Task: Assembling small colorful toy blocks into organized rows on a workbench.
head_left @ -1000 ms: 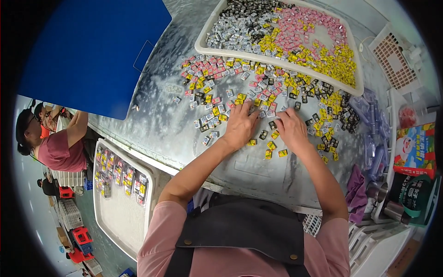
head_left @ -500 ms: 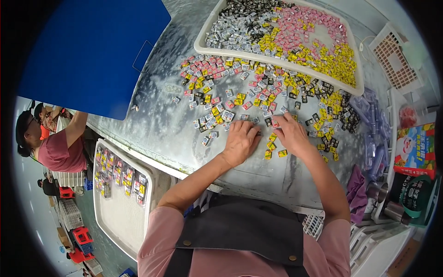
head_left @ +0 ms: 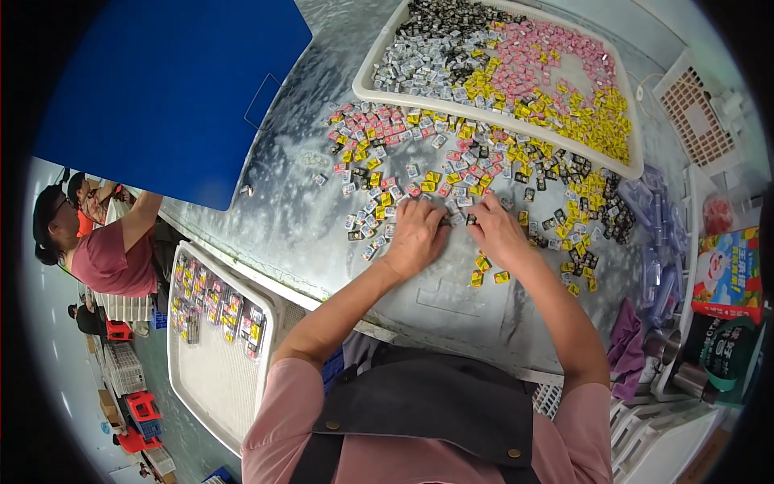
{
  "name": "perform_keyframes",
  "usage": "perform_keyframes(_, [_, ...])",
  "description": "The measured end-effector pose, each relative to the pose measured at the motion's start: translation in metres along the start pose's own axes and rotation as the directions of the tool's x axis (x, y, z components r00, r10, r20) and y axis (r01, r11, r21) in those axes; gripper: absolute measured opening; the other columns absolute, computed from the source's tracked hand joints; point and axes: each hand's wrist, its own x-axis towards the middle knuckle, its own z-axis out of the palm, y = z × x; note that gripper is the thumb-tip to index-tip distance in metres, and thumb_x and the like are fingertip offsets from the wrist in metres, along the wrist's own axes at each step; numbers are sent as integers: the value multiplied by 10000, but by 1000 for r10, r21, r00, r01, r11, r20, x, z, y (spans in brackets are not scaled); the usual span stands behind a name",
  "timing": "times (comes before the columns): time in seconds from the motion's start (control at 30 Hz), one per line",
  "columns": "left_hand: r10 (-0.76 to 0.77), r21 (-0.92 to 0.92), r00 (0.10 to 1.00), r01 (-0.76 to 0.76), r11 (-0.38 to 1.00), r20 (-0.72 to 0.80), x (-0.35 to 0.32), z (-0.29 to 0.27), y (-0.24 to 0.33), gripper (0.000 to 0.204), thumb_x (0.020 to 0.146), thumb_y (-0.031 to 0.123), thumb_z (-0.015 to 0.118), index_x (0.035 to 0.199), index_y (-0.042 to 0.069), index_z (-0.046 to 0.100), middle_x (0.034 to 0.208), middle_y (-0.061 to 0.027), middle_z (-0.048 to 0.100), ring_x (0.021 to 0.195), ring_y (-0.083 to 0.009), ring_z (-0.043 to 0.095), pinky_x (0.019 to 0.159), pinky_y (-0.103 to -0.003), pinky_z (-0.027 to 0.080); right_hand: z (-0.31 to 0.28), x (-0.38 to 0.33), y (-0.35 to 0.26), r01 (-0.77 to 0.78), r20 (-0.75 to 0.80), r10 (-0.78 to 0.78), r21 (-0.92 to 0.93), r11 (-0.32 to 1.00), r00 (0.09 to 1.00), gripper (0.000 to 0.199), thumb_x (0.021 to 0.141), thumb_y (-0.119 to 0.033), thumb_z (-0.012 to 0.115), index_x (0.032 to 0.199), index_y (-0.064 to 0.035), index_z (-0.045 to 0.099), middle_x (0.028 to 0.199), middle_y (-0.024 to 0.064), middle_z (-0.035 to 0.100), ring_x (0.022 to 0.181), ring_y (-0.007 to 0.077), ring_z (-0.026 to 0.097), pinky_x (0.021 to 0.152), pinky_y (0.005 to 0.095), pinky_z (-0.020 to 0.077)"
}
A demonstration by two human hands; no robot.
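Two bare hands, palms down, on a grey counter [head_left: 290, 226], clock centred on them. They're apart, w/ a narrow gap b/w. L hand [head_left: 415, 238]: fingers curled, tips down at the edge of a scatter of small rectangular pcs [head_left: 458, 179] in pink, yellow, black & white. R hand [head_left: 500, 234]: fingers bent, tips right by the pcs in the gap. Can't tell if either is gripping one.

The scatter spreads from approx 10 to 3 o'clock, w/ black & yellow thickest toward 2–3; a few yellow pcs lie at 5, near R wrist. Forearms come up from 7 & 5; dark apron [head_left: 419, 407] at 6.

Further out: at 12–1, a lg white tray [head_left: 360, 87] full of the same pcs, black & white on its L, pink upper R, yellow lower R. At 2, a brown-&-white crate [head_left: 692, 109]. At 3, clear plastic packaging [head_left: 663, 270], then a bright multicolour box [head_left: 728, 274]. At 4, a purple cloth [head_left: 625, 348]. At 8, below counter level, a 2nd white tray [head_left: 211, 387] holding filled clear packs [head_left: 230, 313]. At 9, a co-worker [head_left: 117, 260], dk red top. At 10, a lg blue panel [head_left: 169, 97].
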Motion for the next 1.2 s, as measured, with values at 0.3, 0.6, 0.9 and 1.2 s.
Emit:
perform_keyframes(0.3, [-15, -30, 1000, 16, 999, 20, -1, 9, 14, 333, 806, 122, 753, 1115, 56, 648, 993, -119, 574, 966, -320, 549, 977, -479, 376, -1, -10, -12, -44, -29, 43, -22, 999, 999, 352, 890, -127, 699, 1215, -41, 596, 1206, 192, 520, 1006, 413, 637, 825, 490, 541])
perform_keyframes(0.6, [24, -138, 991, -6, 990, 129, 9, 6, 5, 404, 795, 88, 740, 1194, 83, 680, 960, -91, 576, 963, -284, 574, 986, -479, 374, -20, -25, -7, -3, -104, 2, -8, 1000, 995, 400, 850, -159, 765, 1184, -8, 605, 1148, 184, 559, 949, 374, 657, 816, 468, 529])
perform_keyframes(0.9, [15, -120, 990, 2, 993, 141, 13, 2, 9, 437, 797, 109, 767, 1221, 77, 669, 966, -81, 583, 976, -261, 578, 984, -460, 387, -27, -48, -1, -139, -19, 138, -68, 988, 990, 303, 867, -175, 748, 1072, 0, 609, 1051, 177, 602, 931, 380, 648, 814, 463, 524])
perform_keyframes(1.2, [6, -69, 989, 4, 998, 147, 17, 0, 13, 467, 795, 140, 779, 1244, 80, 665, 1002, -95, 586, 1002, -268, 570, 1002, -470, 377, -22, -51, 4, -109, -60, 105, -74, 991, 993, 237, 874, -141, 727, 1046, -15, 624, 1050, 183, 594, 942, 396, 638, 813, 470, 521])
